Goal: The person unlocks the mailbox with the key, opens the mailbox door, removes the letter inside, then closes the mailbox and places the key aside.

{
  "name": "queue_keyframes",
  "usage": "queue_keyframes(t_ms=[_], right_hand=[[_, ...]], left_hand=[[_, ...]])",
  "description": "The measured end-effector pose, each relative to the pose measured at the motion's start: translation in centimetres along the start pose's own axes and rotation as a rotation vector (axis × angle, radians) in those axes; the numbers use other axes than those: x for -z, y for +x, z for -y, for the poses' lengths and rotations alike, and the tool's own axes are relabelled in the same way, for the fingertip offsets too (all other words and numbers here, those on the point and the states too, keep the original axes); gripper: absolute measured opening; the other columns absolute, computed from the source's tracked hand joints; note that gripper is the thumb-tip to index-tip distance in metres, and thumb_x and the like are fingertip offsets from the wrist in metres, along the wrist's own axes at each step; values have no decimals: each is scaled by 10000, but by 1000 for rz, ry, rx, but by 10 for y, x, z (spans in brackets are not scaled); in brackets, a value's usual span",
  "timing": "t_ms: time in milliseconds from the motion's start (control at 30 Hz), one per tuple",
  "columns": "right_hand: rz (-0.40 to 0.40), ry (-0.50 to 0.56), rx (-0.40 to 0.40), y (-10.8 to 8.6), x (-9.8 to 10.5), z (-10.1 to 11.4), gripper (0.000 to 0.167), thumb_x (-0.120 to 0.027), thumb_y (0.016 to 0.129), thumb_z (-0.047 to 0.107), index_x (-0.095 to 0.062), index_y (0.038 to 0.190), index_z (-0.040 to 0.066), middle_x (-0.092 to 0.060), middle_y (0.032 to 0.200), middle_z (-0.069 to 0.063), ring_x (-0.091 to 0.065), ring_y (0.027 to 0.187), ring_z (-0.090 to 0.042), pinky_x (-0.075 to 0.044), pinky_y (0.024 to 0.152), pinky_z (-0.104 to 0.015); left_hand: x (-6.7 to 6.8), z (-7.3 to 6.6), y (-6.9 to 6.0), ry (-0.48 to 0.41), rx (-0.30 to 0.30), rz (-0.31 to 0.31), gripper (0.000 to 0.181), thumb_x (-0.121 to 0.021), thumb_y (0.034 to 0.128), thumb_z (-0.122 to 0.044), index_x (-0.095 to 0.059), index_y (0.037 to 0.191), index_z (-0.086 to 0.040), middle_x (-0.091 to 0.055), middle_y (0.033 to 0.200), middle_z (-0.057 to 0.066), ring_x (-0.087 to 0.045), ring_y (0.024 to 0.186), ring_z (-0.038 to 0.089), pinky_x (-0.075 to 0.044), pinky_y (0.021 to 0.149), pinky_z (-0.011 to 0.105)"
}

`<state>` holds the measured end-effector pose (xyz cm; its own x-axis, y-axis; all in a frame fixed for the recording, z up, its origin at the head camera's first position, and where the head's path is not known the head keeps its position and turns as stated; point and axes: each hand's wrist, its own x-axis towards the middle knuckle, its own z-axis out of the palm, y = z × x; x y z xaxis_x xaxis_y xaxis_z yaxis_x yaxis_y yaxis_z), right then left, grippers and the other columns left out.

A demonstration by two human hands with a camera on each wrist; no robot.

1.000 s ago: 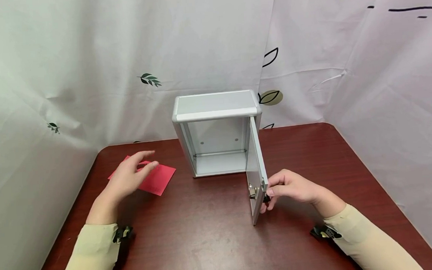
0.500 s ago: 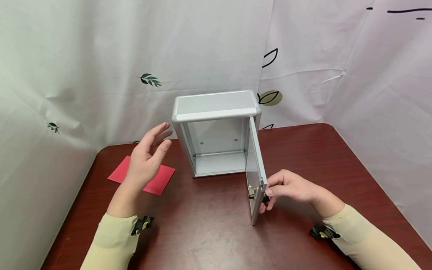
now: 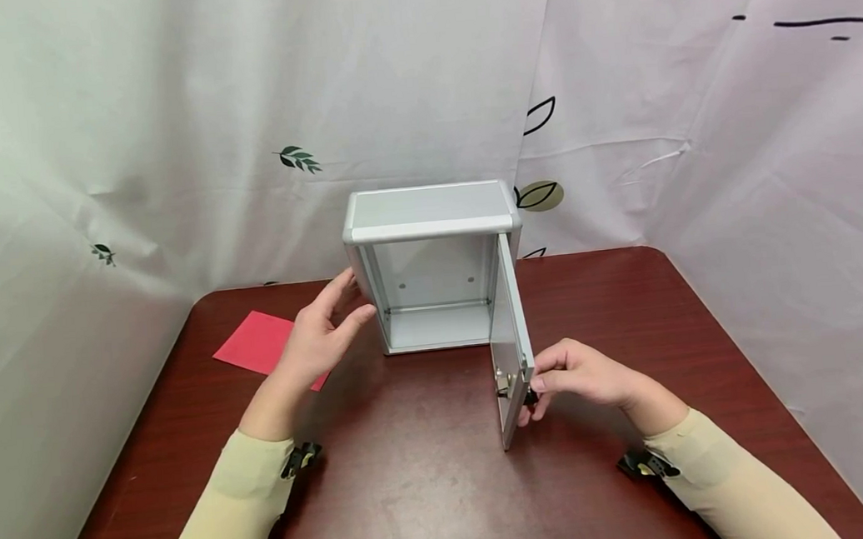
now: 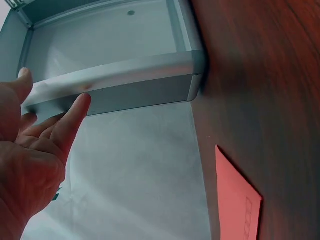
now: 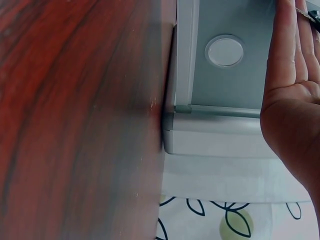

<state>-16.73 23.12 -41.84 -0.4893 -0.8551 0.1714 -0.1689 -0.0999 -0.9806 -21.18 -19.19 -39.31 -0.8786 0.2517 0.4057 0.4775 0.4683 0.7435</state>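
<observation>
A grey metal cabinet (image 3: 430, 207) stands at the back of the table, its hinged door (image 3: 509, 322) swung out toward the front. My left hand (image 3: 316, 340) is at the cabinet's left side. In the left wrist view that hand (image 4: 37, 165) has its fingers stretched along the side wall and its thumb near the front rim; whether the fingertips touch cannot be made out. My right hand (image 3: 585, 371) is at the door's free edge and pinches a black-headed key (image 3: 532, 397) on its outer face. A lock (image 3: 505, 383) shows on the door's inner face.
A red envelope (image 3: 252, 340) lies on the brown table (image 3: 431, 478) at the left, partly behind my left hand. White cloth (image 3: 417, 70) with leaf prints hangs behind and at both sides. A round pale disc (image 5: 225, 51) is on the door's outer face.
My left hand has moved from over the red envelope, rising and then going right to the cabinet's left side. My right hand and the door have stayed in place.
</observation>
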Motion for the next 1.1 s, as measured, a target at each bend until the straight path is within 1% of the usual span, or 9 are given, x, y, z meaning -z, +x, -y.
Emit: queue_keyframes(t_ms=[67,167,300,367,467,600,833,967,1100], right_hand=[[-6,-6,-8,0,0,-1,262,-517,1096,-56,-752,1162,-150,-786,976,-311,-809,931,-466,-684,797,-531],[-9,-13,-20,0,0,-2,258,-525,1101,-47,-764,1149,-132,-792,975,-297,-804,927,-485,-686,798,-518],[-9,-21,-22,2,-2,-2,248,-527,1108,-41,-758,1108,-130,-790,978,-293,-775,916,-557,-684,804,-531],[-15,-23,-29,2,-4,-1,245,-531,1109,-35,-757,1088,-128,-789,981,-292,-773,917,-563,-683,807,-537],[-18,-21,-27,4,-5,-2,239,-534,1111,-42,-758,1098,-123,-783,982,-291,-795,932,-510,-682,802,-545],[-13,-28,-11,8,-8,-3,255,-519,1117,-65,-764,1160,-117,-784,1003,-286,-814,959,-438,-682,793,-550],[-42,-82,-49,26,-21,1,258,-550,1140,-6,-797,1192,-62,-822,1047,-204,-828,989,-355,-683,805,-526],[-73,-89,-55,39,-29,2,247,-564,1145,17,-795,1181,-64,-827,1052,-193,-826,985,-359,-680,816,-533],[-98,-97,-57,52,-35,-1,242,-579,1147,41,-796,1174,-64,-829,1051,-189,-815,977,-404,-678,822,-541]], left_hand=[[-3,0,-1,7,10,-8,733,-795,1058,-125,-451,1702,-63,-608,1590,209,-619,1450,373,-543,1116,553],[-6,1,-1,9,28,-12,728,-785,1062,-110,-443,1703,-48,-594,1600,219,-622,1443,382,-541,1115,543],[-10,5,-2,-16,37,-11,724,-763,1075,-101,-431,1718,-91,-577,1625,196,-614,1454,371,-546,1111,524],[-12,6,-2,-36,35,-15,725,-758,1076,-90,-432,1722,-113,-577,1628,186,-611,1458,362,-555,1104,516],[-14,6,-2,-72,38,-21,717,-755,1071,-64,-442,1715,-108,-587,1610,207,-623,1444,366,-584,1062,483],[-16,5,-1,-125,56,-15,716,-747,1067,-29,-440,1712,-90,-583,1598,247,-650,1406,384,-618,994,420],[-16,4,-2,-151,49,-18,715,-743,1061,-3,-445,1707,-79,-580,1597,256,-663,1385,396,-628,976,409],[-17,5,-2,-151,38,-18,714,-742,1063,-7,-447,1708,-86,-582,1600,246,-661,1388,389,-628,978,417],[-16,5,-2,-151,33,-17,716,-743,1062,-9,-449,1709,-97,-586,1597,243,-667,1383,386,-630,976,425]])
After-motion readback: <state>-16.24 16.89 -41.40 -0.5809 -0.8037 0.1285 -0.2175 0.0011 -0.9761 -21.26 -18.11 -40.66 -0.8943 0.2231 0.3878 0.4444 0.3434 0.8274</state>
